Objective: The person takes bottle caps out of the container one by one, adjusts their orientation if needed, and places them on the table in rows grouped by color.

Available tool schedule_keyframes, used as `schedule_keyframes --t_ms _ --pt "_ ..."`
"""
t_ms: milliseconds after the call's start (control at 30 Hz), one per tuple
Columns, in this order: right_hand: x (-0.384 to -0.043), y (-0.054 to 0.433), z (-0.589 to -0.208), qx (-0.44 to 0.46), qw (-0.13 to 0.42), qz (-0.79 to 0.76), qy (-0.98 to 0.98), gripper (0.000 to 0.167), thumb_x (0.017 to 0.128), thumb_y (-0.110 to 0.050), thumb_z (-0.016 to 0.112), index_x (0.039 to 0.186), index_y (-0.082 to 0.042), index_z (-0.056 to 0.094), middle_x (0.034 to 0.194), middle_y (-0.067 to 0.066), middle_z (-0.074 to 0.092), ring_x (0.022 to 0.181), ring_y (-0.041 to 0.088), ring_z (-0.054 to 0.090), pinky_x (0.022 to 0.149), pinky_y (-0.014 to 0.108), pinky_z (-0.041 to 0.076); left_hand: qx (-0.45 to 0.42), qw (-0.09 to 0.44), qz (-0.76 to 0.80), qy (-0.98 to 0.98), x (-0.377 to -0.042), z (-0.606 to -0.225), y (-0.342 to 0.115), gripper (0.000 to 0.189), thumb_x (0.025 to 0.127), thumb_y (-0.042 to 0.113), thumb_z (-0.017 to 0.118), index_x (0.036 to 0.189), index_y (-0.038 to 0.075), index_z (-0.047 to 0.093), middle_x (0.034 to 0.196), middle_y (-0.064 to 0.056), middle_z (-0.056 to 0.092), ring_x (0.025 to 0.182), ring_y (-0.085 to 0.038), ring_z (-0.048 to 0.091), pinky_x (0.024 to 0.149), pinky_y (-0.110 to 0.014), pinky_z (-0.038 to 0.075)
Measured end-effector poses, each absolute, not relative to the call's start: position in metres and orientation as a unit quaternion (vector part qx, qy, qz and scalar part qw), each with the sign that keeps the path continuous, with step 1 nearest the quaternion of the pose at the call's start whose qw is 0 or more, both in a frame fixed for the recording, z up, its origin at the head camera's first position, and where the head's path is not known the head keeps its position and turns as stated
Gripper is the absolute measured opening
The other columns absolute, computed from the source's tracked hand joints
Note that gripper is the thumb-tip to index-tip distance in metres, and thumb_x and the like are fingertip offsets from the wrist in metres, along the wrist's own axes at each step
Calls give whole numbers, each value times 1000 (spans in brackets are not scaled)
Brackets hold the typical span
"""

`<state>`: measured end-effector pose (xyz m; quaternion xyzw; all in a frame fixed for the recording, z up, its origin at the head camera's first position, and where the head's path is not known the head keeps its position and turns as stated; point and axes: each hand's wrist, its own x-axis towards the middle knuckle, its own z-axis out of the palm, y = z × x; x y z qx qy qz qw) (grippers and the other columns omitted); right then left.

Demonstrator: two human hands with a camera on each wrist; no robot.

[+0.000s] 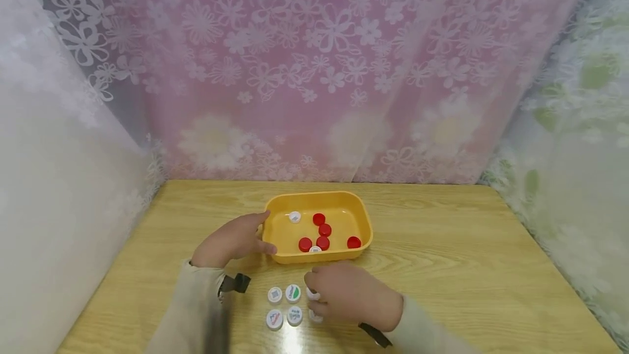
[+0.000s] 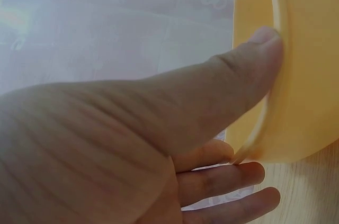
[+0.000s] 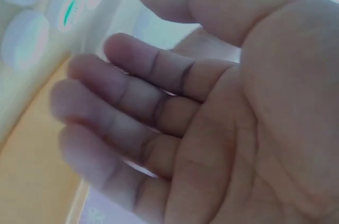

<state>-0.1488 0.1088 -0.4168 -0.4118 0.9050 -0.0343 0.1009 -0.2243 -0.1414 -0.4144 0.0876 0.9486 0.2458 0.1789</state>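
A yellow plastic tray [image 1: 319, 258] stands on the table with several red bottle caps [image 1: 325, 230] and two white caps [image 1: 294, 217] inside. My left hand [image 1: 231, 240] holds the tray's left end; in the left wrist view the thumb [image 2: 254, 65] lies against the rim. In front of the tray, white caps with printed tops, such as one with green print [image 1: 292, 293], lie in two rows. My right hand [image 1: 346, 295] hovers over the right end of those rows, partly hiding two caps. The right wrist view shows its fingers [image 3: 85, 102] loosely bent, with nothing between them and the thumb.
The wooden table [image 1: 442, 250] extends to both sides of the tray. A pink flowered curtain [image 1: 314, 97] hangs along its back edge, with pale sheets at the left [image 1: 64, 179] and right [image 1: 575, 179]. Dark straps [image 1: 375, 335] circle both wrists.
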Motion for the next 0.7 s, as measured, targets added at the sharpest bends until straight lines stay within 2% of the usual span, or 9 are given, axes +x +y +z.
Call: schedule_keyframes --t_ms 100,233,367,500,600,700 --pt "-153 113 -409 -426 76 -61 900 16 96 -36 73 95 -20 70 79 -14 57 66 2 48 62 17 45 91 177 249 948 -224 -415 -144 94 85 37 86 161 8 38 156 -14 49 144 -36 46 115 -57 40" --pt "-163 119 -397 -441 8 -147 886 11 95 -26 74 103 -19 71 88 -12 63 74 2 54 68 17 51 102 170 243 950 -223 -416 -146 94 85 37 86 160 7 38 154 -15 52 142 -36 48 115 -57 41" --pt "-184 123 -386 -425 -33 -263 865 16 94 -14 74 109 -17 70 95 -11 67 82 6 60 75 21 55 99 168 235 952 -222 -415 -146 94 85 38 86 160 7 39 152 -15 53 141 -36 49 114 -57 41" --pt "-213 118 -375 -364 -13 -258 895 22 95 -18 74 116 -14 68 96 -9 65 85 12 62 77 25 55 102 170 236 952 -222 -412 -144 94 85 38 86 160 6 39 153 -16 53 142 -37 48 115 -57 41" --pt "-237 108 -374 -345 19 -167 923 32 95 -23 75 124 -12 67 107 -3 67 92 16 63 82 28 57 102 171 238 951 -220 -410 -143 93 85 38 86 159 5 40 153 -16 53 141 -37 48 115 -57 40" --pt "-261 98 -383 -364 45 -50 929 35 95 -22 75 128 -12 67 114 2 67 94 17 63 85 30 58 104 170 239 950 -220 -410 -143 93 85 38 86 159 5 40 152 -16 54 140 -36 50 115 -56 41"
